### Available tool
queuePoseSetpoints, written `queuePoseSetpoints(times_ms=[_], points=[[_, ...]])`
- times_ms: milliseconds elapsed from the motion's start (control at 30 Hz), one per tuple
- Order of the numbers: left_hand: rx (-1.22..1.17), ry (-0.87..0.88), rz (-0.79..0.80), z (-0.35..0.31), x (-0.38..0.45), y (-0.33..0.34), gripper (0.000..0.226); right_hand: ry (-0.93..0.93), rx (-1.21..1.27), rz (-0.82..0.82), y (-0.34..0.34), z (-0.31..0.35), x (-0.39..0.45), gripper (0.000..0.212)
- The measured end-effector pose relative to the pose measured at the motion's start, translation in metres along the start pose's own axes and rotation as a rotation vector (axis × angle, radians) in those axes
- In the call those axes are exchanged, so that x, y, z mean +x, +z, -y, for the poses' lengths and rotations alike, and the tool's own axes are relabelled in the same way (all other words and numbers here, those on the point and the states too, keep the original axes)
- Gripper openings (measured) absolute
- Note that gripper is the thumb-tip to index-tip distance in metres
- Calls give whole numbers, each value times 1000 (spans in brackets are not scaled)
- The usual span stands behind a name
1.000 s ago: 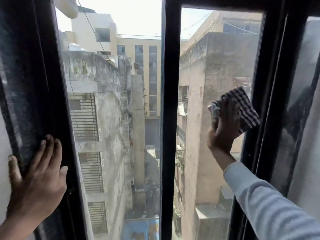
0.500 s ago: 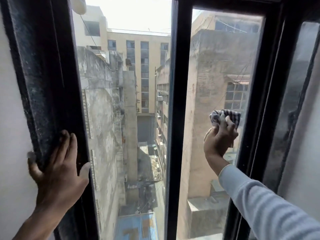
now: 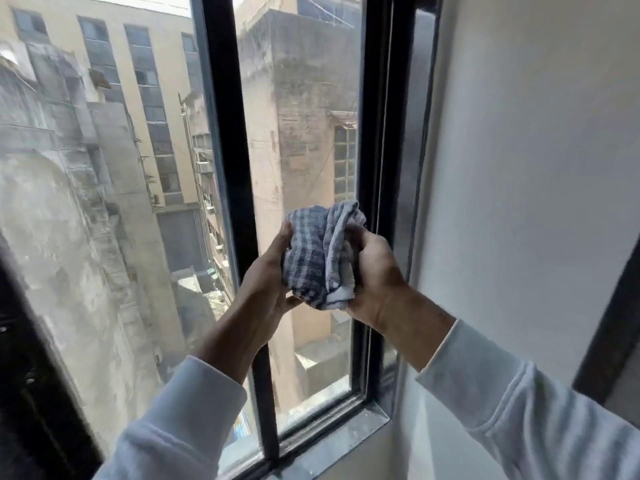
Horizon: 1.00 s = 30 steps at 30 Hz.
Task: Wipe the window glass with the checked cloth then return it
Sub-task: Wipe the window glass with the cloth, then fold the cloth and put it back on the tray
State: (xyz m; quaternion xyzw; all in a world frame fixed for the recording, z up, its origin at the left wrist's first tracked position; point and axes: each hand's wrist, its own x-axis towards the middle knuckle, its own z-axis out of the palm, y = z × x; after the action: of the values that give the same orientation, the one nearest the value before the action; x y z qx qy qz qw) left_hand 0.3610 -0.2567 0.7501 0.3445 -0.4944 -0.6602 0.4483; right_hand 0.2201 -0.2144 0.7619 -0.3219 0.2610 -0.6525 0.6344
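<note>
Beyond the hands: window glass (image 3: 304,133) in a black frame (image 3: 228,168), buildings outside, white wall (image 3: 536,168) to the right. I see the checked cloth (image 3: 320,256) bunched between both hands, off the pane. Left hand (image 3: 268,289) cups it; right hand (image 3: 372,271) clenches it. Risk: loose bunching lets a corner slip free mid-refold; smears likely remain on the glass.

No words, labels, brand names, numbers or signs are legible on anything in view, indoors or outside.
</note>
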Motion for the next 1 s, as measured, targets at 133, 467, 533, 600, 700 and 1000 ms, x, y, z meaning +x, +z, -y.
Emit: queuePoseSetpoints(times_ms=[133,467,533,600,700,1000], points=[[93,158,-53,36,-19,44,44,-15,-50,-34,-57,22,-63,80],[308,116,-105,276,-85,166,31,47,-479,-611,-310,-27,-254,11],[355,-15,-65,358,-100,178,35,106,-506,-728,-373,-59,-292,21],[395,-140,-10,438,-116,184,32,172,-516,-842,-430,-96,-330,17],[394,-388,145,555,-134,184,29,321,-545,-983,-518,-159,-380,13],[610,-642,336,783,-126,181,31,580,-607,-1235,-691,-288,-420,52]])
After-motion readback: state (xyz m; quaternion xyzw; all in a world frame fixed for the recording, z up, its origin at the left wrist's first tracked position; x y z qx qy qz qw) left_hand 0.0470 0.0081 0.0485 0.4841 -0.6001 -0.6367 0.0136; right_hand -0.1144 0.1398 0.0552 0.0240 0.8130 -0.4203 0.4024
